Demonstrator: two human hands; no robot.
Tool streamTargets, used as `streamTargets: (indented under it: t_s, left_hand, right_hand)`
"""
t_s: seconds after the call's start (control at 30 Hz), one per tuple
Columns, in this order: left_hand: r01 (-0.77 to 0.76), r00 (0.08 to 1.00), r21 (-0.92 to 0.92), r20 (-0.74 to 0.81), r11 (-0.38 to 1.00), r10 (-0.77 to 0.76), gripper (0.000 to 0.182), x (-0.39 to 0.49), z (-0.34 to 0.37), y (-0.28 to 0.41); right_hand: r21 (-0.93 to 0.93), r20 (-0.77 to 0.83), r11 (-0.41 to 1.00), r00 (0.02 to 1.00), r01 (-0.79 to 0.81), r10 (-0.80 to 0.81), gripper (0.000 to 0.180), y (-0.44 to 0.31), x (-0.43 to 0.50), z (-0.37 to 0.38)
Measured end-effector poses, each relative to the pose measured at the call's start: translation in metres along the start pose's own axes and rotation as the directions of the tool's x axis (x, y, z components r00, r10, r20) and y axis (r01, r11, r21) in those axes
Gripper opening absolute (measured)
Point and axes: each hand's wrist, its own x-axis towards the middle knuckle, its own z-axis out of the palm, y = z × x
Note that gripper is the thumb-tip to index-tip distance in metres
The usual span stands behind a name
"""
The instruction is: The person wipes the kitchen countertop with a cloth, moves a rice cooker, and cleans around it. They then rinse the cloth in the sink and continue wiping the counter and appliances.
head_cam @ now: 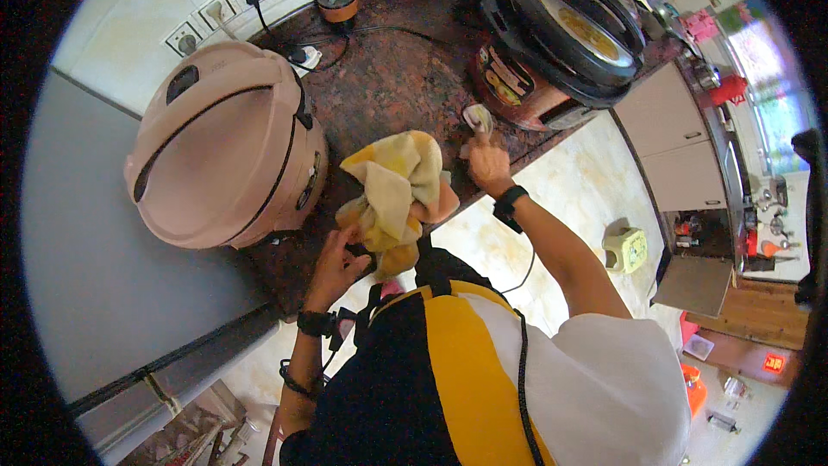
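Note:
My right hand (490, 165) reaches over the dark speckled countertop (394, 84), its fingers on a small pale crumpled item (478, 118), too blurred to name for certain. That item lies close to the base of a multicooker (556, 45) with a black lid and reddish body. A yellow, cream and peach cloth (401, 181) lies bunched near the counter's front edge, between my hands. At its lower left is my left hand (333, 270), thumb and fingers apart; its fingertips come up to the cloth, and whether they touch it is unclear.
A large pink rounded appliance (220, 149) stands on the left. Behind it are wall sockets (217, 11) with plugs, and a black cable (388, 28) crosses the counter. A small round dark-topped container (337, 3) stands by the wall. On the floor is a light green stool (625, 250).

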Motion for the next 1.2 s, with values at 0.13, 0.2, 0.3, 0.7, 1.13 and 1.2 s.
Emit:
streamTargets:
  t_s: [0.13, 0.2, 0.3, 0.7, 1.13, 1.2]
  left_hand:
    - [0.14, 0.988, -0.217, 0.089, 0.966, -0.124, 0.081, -0.003, 0.016, -0.018]
    - [0.173, 0.981, -0.313, 0.141, 0.934, -0.134, 0.09, 0.0, 0.027, -0.024]
    - [0.195, 0.975, -0.416, 0.178, 0.888, -0.131, 0.098, 0.008, 0.043, -0.031]
    - [0.28, 0.959, -0.708, 0.239, 0.648, -0.153, 0.103, 0.104, 0.062, 0.03]
    - [0.009, 0.963, -0.725, -0.179, 0.689, -0.202, 0.083, 0.191, 0.046, 0.045]
    - [0.115, 0.977, -0.691, -0.049, 0.713, -0.206, 0.071, 0.161, 0.044, 0.037]
  right_hand:
    - [0.102, 0.079, 0.99, 0.993, -0.099, 0.092, 0.022, 0.033, -0.044, -0.017]
    - [0.147, 0.032, 0.982, 0.992, -0.122, 0.118, 0.019, 0.05, -0.047, -0.016]
    - [0.194, -0.094, 0.974, 0.986, -0.121, 0.141, 0.01, 0.06, -0.036, -0.002]
    - [0.296, 0.115, 0.916, 0.942, 0.27, -0.314, 0.029, 0.021, -0.014, -0.025]
    - [0.229, 0.047, 0.958, 0.982, 0.17, -0.185, 0.036, 0.044, 0.045, 0.003]
    - [0.216, 0.227, 0.976, 0.97, 0.036, -0.086, 0.028, 0.048, 0.019, -0.009]
